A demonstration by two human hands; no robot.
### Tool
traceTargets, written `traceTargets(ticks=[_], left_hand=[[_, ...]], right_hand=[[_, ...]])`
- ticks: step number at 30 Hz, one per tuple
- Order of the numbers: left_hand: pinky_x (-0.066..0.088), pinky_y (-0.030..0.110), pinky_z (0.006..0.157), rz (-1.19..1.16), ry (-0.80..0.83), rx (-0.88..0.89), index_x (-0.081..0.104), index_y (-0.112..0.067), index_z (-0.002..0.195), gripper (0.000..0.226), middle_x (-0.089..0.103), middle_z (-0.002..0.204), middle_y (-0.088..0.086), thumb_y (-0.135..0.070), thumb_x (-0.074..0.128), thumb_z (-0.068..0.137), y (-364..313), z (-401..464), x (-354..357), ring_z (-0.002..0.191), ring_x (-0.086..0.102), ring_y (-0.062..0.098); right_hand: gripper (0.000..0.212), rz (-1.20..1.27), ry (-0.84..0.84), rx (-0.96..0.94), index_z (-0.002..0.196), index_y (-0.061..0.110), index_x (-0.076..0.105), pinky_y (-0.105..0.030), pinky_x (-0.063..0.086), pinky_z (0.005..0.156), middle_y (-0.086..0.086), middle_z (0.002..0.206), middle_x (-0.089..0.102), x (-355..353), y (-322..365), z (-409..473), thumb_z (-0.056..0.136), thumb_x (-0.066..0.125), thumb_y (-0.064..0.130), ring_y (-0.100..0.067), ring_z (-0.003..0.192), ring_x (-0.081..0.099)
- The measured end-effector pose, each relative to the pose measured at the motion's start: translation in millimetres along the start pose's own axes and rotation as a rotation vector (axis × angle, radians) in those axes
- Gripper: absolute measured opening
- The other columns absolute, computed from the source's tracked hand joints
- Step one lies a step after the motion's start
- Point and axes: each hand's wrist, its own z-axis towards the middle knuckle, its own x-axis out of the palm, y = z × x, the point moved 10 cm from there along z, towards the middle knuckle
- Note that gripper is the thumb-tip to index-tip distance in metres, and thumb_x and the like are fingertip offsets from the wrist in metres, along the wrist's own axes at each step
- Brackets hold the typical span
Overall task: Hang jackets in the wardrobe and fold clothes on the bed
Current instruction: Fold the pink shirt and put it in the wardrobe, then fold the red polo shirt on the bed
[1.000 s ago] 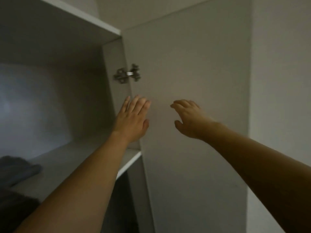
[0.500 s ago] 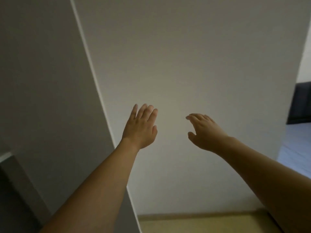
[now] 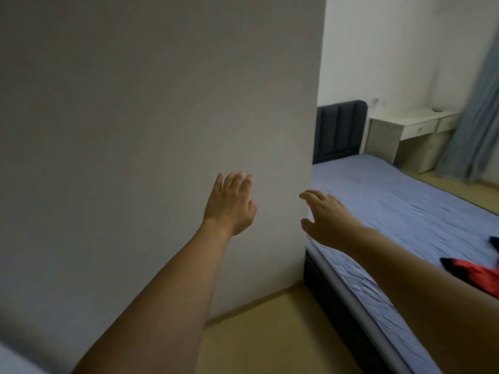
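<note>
A plain grey wardrobe panel (image 3: pixel 151 125) fills the left and centre of the view; whether it is a door or a side wall I cannot tell. My left hand (image 3: pixel 229 205) is raised in front of it, fingers straight and together, palm toward the panel, holding nothing; contact with the surface cannot be confirmed. My right hand (image 3: pixel 328 221) reaches out past the panel's right edge, fingers spread and relaxed, also holding nothing. Beyond it lies the bed (image 3: pixel 399 211) with a blue sheet, and at the far right a red and dark garment (image 3: pixel 471 273) lies on the sheet, partly behind my right forearm. No jacket is in view.

Judgement: the wardrobe step is not in hand here; the folding step appears next. That calls for turning right, reaching the bed and grasping the garment with both hands.
</note>
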Motion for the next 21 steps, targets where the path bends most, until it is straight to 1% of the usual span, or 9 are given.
traceTargets(ticks=[3, 6, 10, 13, 17, 19, 21], left_hand=[[0.012, 0.047, 0.119, -0.03, 0.018, 0.063, 0.03, -0.013, 0.145, 0.056, 0.034, 0.15, 0.007, -0.035, 0.037, 0.094, -98, 40, 25, 0.137, 0.03, 0.026], [0.012, 0.047, 0.119, -0.051, 0.02, 0.082, 0.031, -0.014, 0.146, 0.057, 0.037, 0.149, 0.008, -0.036, 0.039, 0.094, -192, 65, 40, 0.135, 0.034, 0.026], [0.011, 0.046, 0.12, -0.059, 0.077, 0.054, 0.029, -0.014, 0.148, 0.058, 0.036, 0.15, 0.007, -0.039, 0.038, 0.096, -288, 81, 58, 0.136, 0.034, 0.026], [0.014, 0.046, 0.119, -0.059, 0.138, 0.022, 0.029, -0.015, 0.147, 0.057, 0.037, 0.149, 0.007, -0.039, 0.038, 0.096, -328, 84, 69, 0.136, 0.035, 0.025], [0.014, 0.045, 0.119, -0.079, 0.185, -0.11, 0.027, -0.015, 0.148, 0.057, 0.034, 0.152, 0.007, -0.038, 0.038, 0.098, -339, 96, 83, 0.138, 0.033, 0.025], [0.016, 0.044, 0.118, -0.116, 0.201, -0.177, 0.028, -0.013, 0.148, 0.055, 0.035, 0.151, 0.008, -0.036, 0.037, 0.098, -346, 106, 96, 0.138, 0.033, 0.026], [0.021, 0.043, 0.116, -0.151, 0.197, -0.201, 0.031, -0.012, 0.146, 0.053, 0.038, 0.149, 0.01, -0.034, 0.038, 0.098, -369, 123, 112, 0.136, 0.035, 0.027]], right_hand=[[0.063, 0.022, 0.026, 0.079, 0.15, 0.018, 0.026, -0.038, 0.026, 0.115, -0.003, 0.155, 0.029, -3, -102, -20, 0.094, 0.053, 0.031, -0.025, 0.14, 0.031], [0.063, 0.032, 0.075, 0.121, 0.15, 0.016, 0.025, -0.039, 0.028, 0.113, -0.005, 0.155, 0.029, -3, -195, -45, 0.094, 0.054, 0.029, -0.028, 0.138, 0.033], [0.064, 0.043, 0.157, 0.089, 0.15, 0.015, 0.024, -0.037, 0.029, 0.112, -0.005, 0.155, 0.028, -1, -288, -69, 0.095, 0.052, 0.031, -0.027, 0.136, 0.035], [0.064, 0.073, 0.194, 0.101, 0.15, 0.015, 0.025, -0.038, 0.03, 0.111, -0.005, 0.155, 0.029, -4, -341, -78, 0.094, 0.053, 0.031, -0.027, 0.136, 0.035], [0.063, 0.101, 0.23, 0.093, 0.149, 0.017, 0.027, -0.038, 0.032, 0.11, -0.004, 0.154, 0.031, -3, -393, -73, 0.094, 0.053, 0.032, -0.027, 0.136, 0.036], [0.063, 0.12, 0.246, 0.09, 0.149, 0.018, 0.028, -0.038, 0.033, 0.109, -0.004, 0.154, 0.031, 0, -419, -71, 0.093, 0.054, 0.032, -0.027, 0.135, 0.037], [0.063, 0.123, 0.246, 0.1, 0.148, 0.017, 0.029, -0.038, 0.035, 0.108, -0.003, 0.154, 0.031, 4, -453, -69, 0.093, 0.054, 0.032, -0.026, 0.135, 0.038]])
